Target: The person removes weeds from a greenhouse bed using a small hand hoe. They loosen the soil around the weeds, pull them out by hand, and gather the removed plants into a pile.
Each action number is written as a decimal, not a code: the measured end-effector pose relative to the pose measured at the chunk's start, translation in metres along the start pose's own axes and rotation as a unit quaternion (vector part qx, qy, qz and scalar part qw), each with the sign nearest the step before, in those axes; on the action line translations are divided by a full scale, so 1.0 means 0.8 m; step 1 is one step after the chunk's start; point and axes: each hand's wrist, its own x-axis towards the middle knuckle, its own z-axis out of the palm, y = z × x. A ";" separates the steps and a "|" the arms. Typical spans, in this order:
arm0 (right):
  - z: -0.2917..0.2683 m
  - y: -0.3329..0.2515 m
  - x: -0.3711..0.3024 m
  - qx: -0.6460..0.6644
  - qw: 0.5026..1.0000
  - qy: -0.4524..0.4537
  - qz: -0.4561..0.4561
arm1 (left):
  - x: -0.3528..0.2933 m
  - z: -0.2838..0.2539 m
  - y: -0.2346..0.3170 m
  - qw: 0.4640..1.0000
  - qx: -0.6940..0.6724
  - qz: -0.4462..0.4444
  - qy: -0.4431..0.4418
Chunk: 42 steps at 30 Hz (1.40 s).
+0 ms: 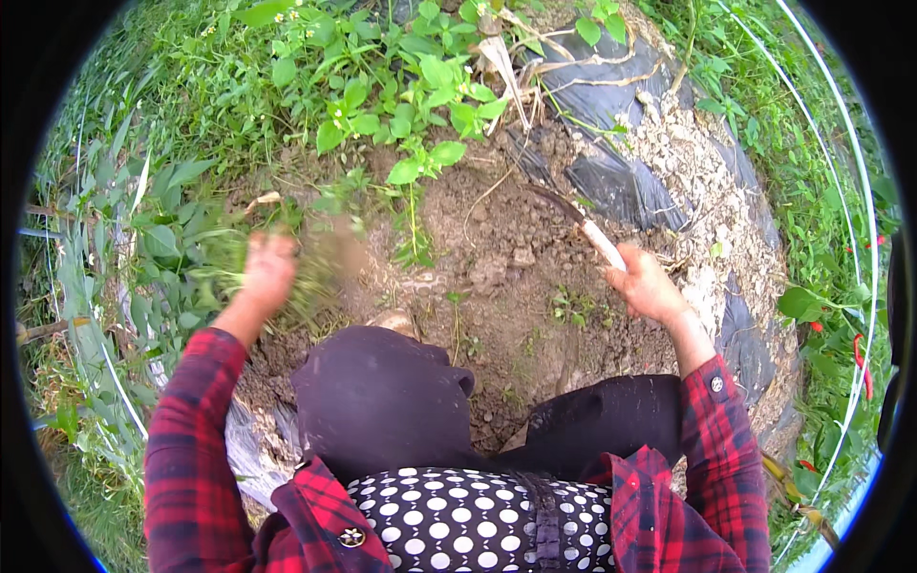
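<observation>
My right hand point(652, 284) is closed round the pale handle of a sickle point(600, 242). The sickle's dark curved blade points up and left over the bare soil. On the left, my left hand point(270, 270) is smeared by motion; its fingers seem closed on a bunch of green weeds point(308, 286), whose blurred stems hang beside it. A leafy plant point(414, 205) stands in the soil between my hands. Small weeds point(572, 306) grow low in the dirt, left of my right wrist.
My bent knees point(382, 382) are close to the soil point(506, 353). Torn black plastic film point(626, 186) covers the ridge at the right. Dense green growth point(315, 57) lies ahead and on both sides. Red peppers point(860, 351) hang at the far right near a white line point(867, 205).
</observation>
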 end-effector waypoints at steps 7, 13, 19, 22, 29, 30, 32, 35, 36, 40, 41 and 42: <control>0.006 0.002 0.005 -0.083 0.990 0.109 -0.031 | 0.119 -0.057 0.151 0.883 -0.318 0.180 0.296; 0.024 -0.041 0.007 -0.158 0.975 0.151 -0.042 | 0.144 -0.047 0.115 0.937 -0.304 0.135 0.105; 0.025 -0.090 -0.045 -0.148 0.963 0.227 -0.011 | 0.080 0.039 0.064 0.940 -0.307 0.093 0.121; 0.029 -0.102 -0.077 -0.009 0.964 0.265 0.017 | 0.057 0.084 0.018 0.942 -0.329 0.041 0.048; 0.057 -0.142 -0.120 0.018 0.964 0.259 -0.049 | 0.118 -0.032 0.071 0.891 -0.334 0.140 0.273; 0.058 -0.142 -0.122 -0.003 0.966 0.252 -0.056 | 0.131 -0.048 0.070 0.894 -0.338 0.096 0.280; 0.062 -0.150 -0.117 -0.056 0.965 0.253 -0.048 | 0.171 -0.048 0.062 0.906 -0.393 0.002 0.158; 0.069 -0.150 -0.104 -0.136 0.954 0.264 -0.045 | 0.201 -0.021 0.056 0.919 -0.376 -0.043 0.112; 0.072 -0.139 -0.101 -0.141 0.960 0.242 -0.017 | 0.205 -0.021 0.056 0.926 -0.365 -0.027 0.096; 0.083 -0.126 -0.083 -0.237 0.946 0.222 -0.030 | 0.198 -0.002 0.057 0.921 -0.370 -0.012 0.122; 0.080 -0.129 -0.080 -0.265 0.940 0.211 -0.045 | 0.194 -0.007 0.055 0.924 -0.362 -0.006 0.122; 0.077 -0.133 -0.079 -0.293 0.933 0.200 -0.061 | 0.189 -0.012 0.053 0.928 -0.353 -0.001 0.120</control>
